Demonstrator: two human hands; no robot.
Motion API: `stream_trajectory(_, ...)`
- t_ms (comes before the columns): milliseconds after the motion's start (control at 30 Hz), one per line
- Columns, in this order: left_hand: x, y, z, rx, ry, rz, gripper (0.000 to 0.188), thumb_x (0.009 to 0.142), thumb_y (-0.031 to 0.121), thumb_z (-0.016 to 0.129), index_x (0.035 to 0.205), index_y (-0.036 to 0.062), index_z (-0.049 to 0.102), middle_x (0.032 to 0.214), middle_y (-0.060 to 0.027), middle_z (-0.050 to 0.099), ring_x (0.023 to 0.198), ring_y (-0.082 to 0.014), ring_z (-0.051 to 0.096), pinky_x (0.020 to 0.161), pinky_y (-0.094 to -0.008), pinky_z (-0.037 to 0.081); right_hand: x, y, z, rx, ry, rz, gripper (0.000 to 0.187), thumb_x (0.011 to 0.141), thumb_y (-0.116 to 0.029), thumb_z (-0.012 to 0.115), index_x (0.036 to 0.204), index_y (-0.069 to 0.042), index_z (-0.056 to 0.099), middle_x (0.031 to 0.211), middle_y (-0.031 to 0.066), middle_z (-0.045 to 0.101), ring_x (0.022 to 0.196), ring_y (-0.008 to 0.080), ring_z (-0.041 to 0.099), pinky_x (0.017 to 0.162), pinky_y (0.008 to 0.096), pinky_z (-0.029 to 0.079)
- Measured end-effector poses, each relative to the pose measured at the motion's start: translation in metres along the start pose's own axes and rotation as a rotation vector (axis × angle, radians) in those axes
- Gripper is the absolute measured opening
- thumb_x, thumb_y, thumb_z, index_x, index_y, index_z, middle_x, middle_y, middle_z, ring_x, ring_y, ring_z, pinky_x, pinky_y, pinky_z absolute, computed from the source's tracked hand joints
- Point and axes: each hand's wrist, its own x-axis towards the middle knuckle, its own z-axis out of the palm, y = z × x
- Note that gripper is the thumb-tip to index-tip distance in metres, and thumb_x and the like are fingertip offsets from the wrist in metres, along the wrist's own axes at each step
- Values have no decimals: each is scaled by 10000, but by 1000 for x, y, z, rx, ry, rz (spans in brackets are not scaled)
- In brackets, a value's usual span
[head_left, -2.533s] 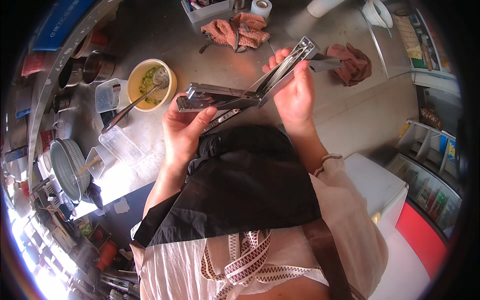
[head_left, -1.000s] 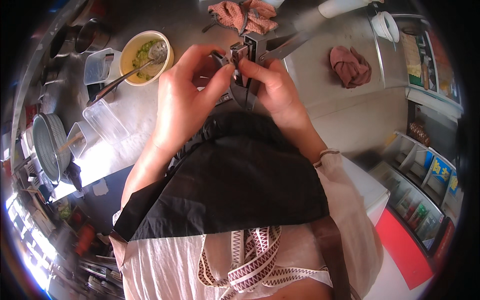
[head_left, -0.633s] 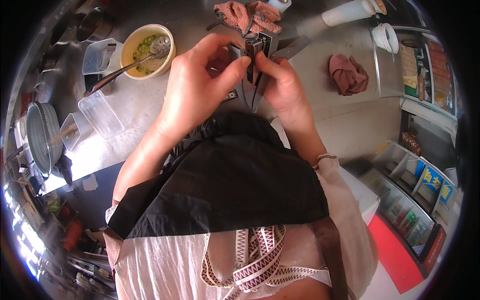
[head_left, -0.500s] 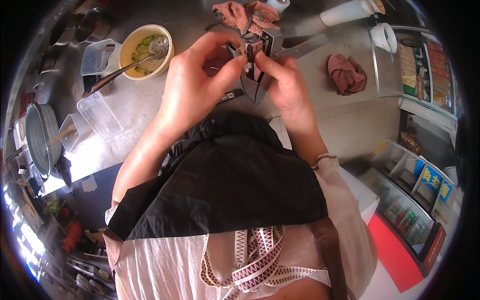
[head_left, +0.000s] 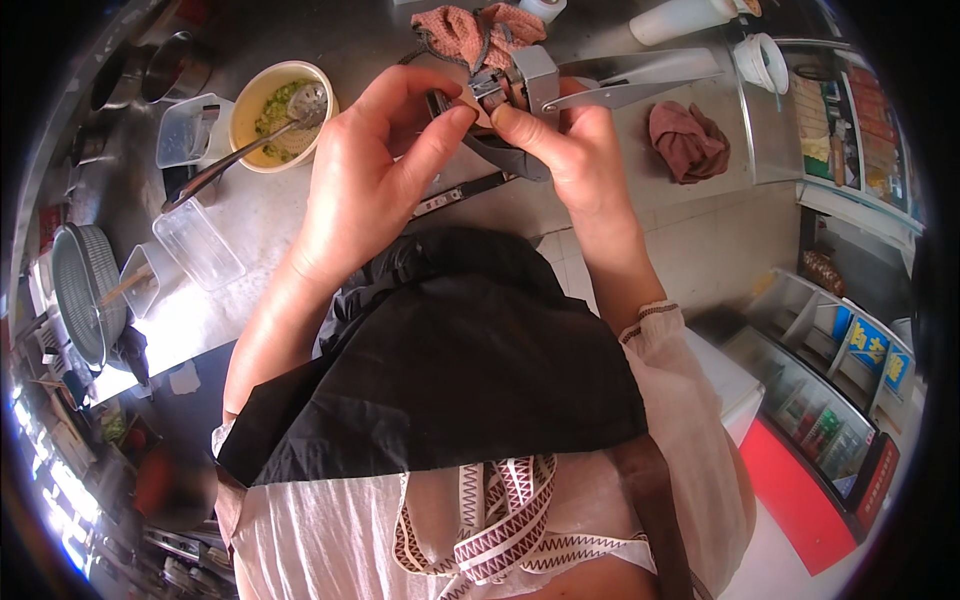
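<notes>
My right hand (head_left: 585,160) grips a grey metal device (head_left: 538,78) with a boxy housing and long flat plates reaching out to the right. Its thumb presses on dark inner parts near the housing; I cannot make out the device's kind. My left hand (head_left: 350,180) pinches a small black piece (head_left: 438,103) between thumb and fingers, close to the device's left side. Below the hands lies a dark strip with a light, marked face (head_left: 465,192). A salmon-coloured cloth (head_left: 450,35) lies just beyond the device.
At left on the steel counter stand a cream bowl (head_left: 330,125) of yellow and green food with a ladle (head_left: 230,160), clear plastic containers (head_left: 195,245) and a grey basket (head_left: 85,295). A brown cloth (head_left: 690,145) and a white bottle (head_left: 680,20) lie at right.
The device has turned in my right hand, so its housing and plates now point more to the right. My left hand has shifted slightly left with the black piece. More of the strip below shows.
</notes>
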Motion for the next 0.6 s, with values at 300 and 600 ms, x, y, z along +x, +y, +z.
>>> stream_trajectory(300,1,1,-2,50,-74,-87,253,906,132,533,1089,-37,494,900,-93,632,855,-131,604,755,-228,467,12,9,-8,-63,-21,-82,268,717,-147,742,907,-8,615,822,24,616,756,94,559,682,232,441)
stream_trajectory(600,-3,-84,-10,440,-392,-238,291,787,191,666,1013,23,592,855,-69,647,807,-149,611,740,-284,470,18,12,-65,-235,111,-33,218,780,-119,686,949,6,627,882,19,618,810,87,543,729,236,422)
